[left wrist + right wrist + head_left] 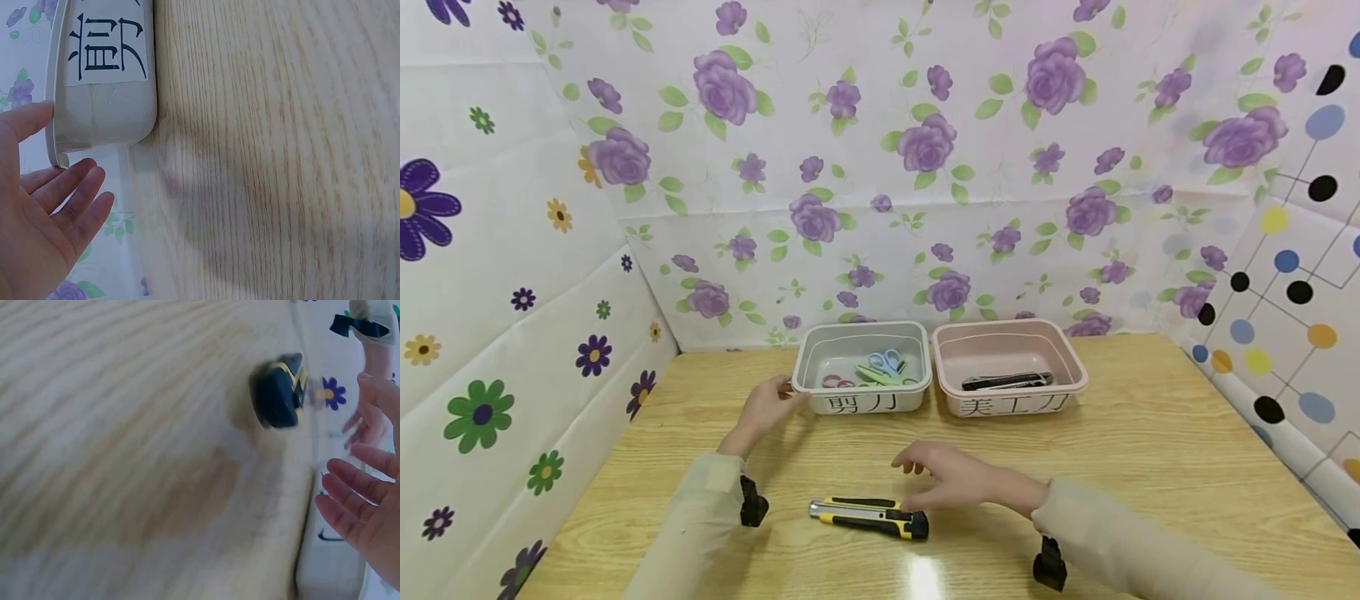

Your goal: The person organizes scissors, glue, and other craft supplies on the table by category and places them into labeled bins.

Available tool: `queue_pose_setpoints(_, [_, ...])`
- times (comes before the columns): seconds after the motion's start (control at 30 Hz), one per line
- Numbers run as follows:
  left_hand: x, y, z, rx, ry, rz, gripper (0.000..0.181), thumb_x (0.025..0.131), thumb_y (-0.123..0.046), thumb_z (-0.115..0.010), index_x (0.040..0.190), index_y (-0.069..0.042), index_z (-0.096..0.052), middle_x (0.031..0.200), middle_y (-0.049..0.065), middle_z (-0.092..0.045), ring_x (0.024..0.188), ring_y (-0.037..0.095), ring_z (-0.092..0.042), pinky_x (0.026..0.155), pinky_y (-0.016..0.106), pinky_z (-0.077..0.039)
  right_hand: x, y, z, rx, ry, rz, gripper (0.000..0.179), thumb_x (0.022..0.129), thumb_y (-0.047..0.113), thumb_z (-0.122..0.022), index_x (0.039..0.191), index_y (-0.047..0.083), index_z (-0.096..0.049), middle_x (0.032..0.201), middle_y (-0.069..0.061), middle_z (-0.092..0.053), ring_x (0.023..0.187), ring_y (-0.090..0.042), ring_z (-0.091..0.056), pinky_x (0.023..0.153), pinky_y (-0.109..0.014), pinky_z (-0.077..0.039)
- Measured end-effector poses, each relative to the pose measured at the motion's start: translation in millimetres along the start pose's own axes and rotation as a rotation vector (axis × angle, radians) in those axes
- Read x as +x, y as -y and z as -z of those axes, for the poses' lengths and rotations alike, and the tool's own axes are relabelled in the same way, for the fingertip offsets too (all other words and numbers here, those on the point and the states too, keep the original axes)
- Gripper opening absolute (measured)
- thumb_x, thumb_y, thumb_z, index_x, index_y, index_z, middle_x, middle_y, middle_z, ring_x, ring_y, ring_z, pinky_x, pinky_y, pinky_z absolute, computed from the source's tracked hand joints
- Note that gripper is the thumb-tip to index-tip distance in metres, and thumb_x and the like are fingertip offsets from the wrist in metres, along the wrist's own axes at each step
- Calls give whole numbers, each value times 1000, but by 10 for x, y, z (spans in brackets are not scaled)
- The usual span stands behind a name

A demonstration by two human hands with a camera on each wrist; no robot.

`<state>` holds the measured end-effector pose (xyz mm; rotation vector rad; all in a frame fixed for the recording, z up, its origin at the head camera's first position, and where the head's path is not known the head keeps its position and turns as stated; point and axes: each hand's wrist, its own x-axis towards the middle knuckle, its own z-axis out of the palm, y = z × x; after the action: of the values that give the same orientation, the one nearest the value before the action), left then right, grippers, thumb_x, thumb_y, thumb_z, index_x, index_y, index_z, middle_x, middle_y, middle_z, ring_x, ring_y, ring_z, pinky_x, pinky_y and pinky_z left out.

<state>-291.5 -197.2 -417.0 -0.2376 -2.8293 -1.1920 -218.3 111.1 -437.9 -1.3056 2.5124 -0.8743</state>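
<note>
A yellow and black utility knife [868,518] lies on the wooden table, silver tip to the left and black end to the right. My right hand [951,477] hovers beside its black end, fingers loosely bent with nothing in them. In the right wrist view the knife [275,394] is blurred, apart from the fingers. At the front left corner of the grey bin [868,403], my left hand [767,410] touches the rim. The left wrist view shows the thumb against the rim and relaxed fingers by the bin's end.
Inside the grey bin are several scissors [886,363], blue, green and pink. Right of it stands a pink bin [1010,400] holding dark utility knives [1007,382]. Both bins carry labels in Chinese characters. Flowered cloth [880,167] rises behind the table [1150,467].
</note>
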Motion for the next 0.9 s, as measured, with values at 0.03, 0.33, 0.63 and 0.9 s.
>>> queue_pose_setpoints(0.03, [1, 0, -1, 0, 1, 1, 51, 85, -22, -63, 125, 7, -49, 109, 22, -61, 91, 29, -59, 72, 35, -51, 14, 9, -28, 8, 10, -3, 53, 80, 38, -67, 119, 4, -55, 101, -6, -60, 91, -17, -55, 74, -22, -46])
queue_pose_setpoints(0.33, [3, 6, 0, 0, -5, -10, 52, 84, -23, -63, 125, 7, -49, 108, 22, -61, 91, 29, -59, 73, 36, -51, 115, 59, -228, -17, 59, 38, 50, 79, 41, -67, 115, 8, -56, 92, 1, -52, 74, -6, -46, 63, -14, -40])
queue_pose_setpoints(0.63, [-6, 14, 0, -4, -9, -11, 50, 84, -21, -64, 123, 7, -50, 107, 22, -62, 89, 28, -60, 71, 35, -52, 198, 100, -340, -25, 114, 13, 51, 77, 38, -70, 115, 9, -55, 98, 1, -51, 87, -5, -50, 74, -15, -44])
queue_pose_setpoints(0.9, [-8, 3, 1, -6, -5, -11, 51, 84, -22, -63, 124, 7, -50, 108, 22, -61, 90, 28, -60, 72, 35, -52, 227, 103, -406, -92, 84, 25, 41, 78, 31, -70, 112, 11, -58, 96, 3, -53, 87, -4, -50, 73, -14, -43])
